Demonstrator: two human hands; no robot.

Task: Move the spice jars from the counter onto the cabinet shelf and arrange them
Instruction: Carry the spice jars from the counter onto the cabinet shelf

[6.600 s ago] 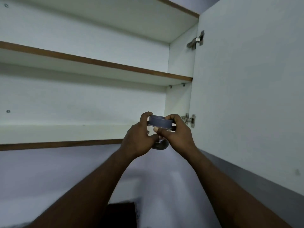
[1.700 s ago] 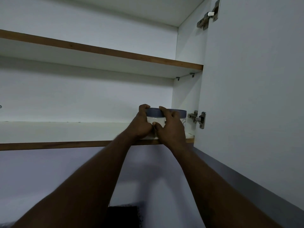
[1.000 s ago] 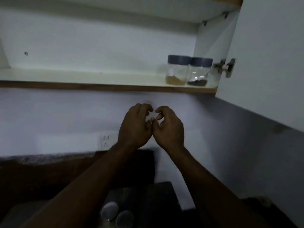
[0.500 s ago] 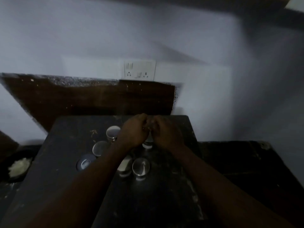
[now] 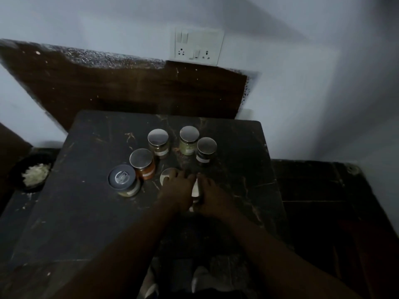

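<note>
Several glass spice jars stand on the dark counter slab. Silver lids cap a brown jar, a green one, a dark one and a red one. A wider jar with a grey lid stands at the left. My left hand lies over a silver-lidded jar, fingers curled on its lid. My right hand presses against another jar, seen only as a pale sliver between the two hands. The cabinet shelf is out of view.
A dark bowl of white shreds sits low at the left. A wall socket plate hangs above a brown back panel. A lower dark surface lies to the right of the slab.
I set a jar on the shelf beside another, then both hands dropped to the counter. In the last half second they moved nearer, from the far jars onto the two closest.
</note>
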